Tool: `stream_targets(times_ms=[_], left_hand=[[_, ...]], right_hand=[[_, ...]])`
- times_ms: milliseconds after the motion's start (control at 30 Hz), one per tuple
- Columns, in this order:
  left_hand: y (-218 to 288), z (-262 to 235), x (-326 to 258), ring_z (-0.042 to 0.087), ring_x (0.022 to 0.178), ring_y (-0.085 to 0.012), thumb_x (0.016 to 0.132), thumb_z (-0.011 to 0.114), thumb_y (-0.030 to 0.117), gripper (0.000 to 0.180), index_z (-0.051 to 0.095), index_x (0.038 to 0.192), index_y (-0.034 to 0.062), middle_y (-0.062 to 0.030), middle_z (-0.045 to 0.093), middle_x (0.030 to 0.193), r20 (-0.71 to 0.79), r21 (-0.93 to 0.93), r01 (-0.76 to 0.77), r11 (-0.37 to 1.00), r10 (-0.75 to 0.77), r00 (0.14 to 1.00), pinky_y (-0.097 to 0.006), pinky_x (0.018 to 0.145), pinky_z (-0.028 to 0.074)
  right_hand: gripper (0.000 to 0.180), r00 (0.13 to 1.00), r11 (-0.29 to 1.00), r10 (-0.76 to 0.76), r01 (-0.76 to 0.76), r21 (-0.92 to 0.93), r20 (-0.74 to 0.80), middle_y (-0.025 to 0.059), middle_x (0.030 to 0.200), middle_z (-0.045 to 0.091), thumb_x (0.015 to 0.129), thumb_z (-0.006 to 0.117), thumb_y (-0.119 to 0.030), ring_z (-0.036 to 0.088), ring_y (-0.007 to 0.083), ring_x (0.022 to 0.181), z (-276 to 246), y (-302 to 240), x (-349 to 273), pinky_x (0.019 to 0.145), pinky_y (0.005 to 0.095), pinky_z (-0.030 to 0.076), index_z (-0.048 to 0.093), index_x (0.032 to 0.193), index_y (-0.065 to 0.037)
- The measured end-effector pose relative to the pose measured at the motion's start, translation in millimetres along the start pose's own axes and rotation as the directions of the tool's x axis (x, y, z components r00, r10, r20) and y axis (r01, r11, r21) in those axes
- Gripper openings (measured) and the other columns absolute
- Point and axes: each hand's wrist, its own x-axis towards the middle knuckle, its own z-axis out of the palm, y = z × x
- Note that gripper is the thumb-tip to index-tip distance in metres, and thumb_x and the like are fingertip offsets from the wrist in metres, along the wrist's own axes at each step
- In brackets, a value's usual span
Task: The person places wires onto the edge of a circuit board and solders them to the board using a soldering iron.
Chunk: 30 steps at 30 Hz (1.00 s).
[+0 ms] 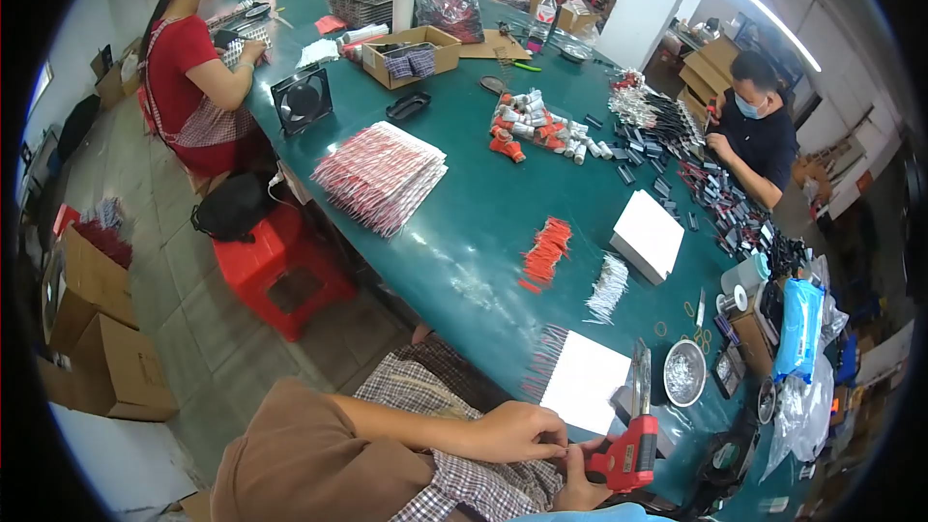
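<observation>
Close to my body, at the lower middle, my left hand (522, 433) is closed in a pinch, its fingertips meeting those of my right hand (578, 490). Whatever lies between the fingertips is too small to make out. My right hand is curled round the handle side of a red hot glue gun (638, 454), with the grip partly hidden. Its long silver nozzle points away from me. Just beyond my hands lies a white board (584, 382) with thin reddish wires (546, 360) lined along its left edge.
A metal bowl (684, 373) stands right of the nozzle. Farther off are red wire pieces (546, 251), white wire pieces (607, 288), a white box (649, 236) and a wire stack (382, 177). Co-workers sit left (198, 68) and right (759, 130). A red stool (280, 266) stands left.
</observation>
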Motion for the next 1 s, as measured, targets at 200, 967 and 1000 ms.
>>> stream_targets(times_ms=[200, 967, 1000], left_hand=[[-8.3, 3.3, -4.4, 0.061, 0.063, -0.0191, 0.084, 0.073, 0.02, 0.016, 0.069, 0.092, 0.0067, -0.0059, 0.065, 0.079, -0.036, 0.025, -0.121, 0.992, 0.121, 0.992, -0.031, 0.056, 0.047], [-9.0, 7.2, 1.5, 0.061, 0.065, -0.0194, 0.089, 0.068, 0.029, 0.024, 0.067, 0.096, 0.0056, -0.0074, 0.065, 0.078, -0.027, -0.009, -0.05, 0.999, 0.049, 0.998, -0.033, 0.059, 0.047], [-7.1, 6.6, 1.5, 0.061, 0.065, -0.0195, 0.089, 0.068, 0.029, 0.024, 0.067, 0.095, 0.0056, -0.0074, 0.065, 0.078, -0.03, -0.015, -0.052, 0.999, 0.051, 0.998, -0.033, 0.059, 0.047]], right_hand=[[0.063, 0.999, 1.0, -0.03, 0.03, -0.006, 0.019, 0.0113, 0.098, 0.056, 0.077, 0.067, 0.014, 0.06, 0.0185, 0.086, 0.6, -6.7, -1.1, 0.071, 0.0293, 0.056, 0.04, 0.131, -0.002], [0.03, 0.949, 0.933, 0.068, 0.049, -0.356, 0.308, 0.0096, 0.108, 0.06, 0.089, 0.071, -0.009, 0.058, 0.0181, 0.1, -9.3, -39.9, 9.4, 0.086, 0.0317, 0.047, 0.055, 0.114, -0.002], [0.03, 0.948, 0.933, 0.067, 0.051, -0.357, 0.311, 0.0096, 0.108, 0.06, 0.089, 0.071, -0.009, 0.058, 0.0181, 0.1, -11.6, -33.7, 8.7, 0.086, 0.0317, 0.047, 0.055, 0.114, -0.002]])
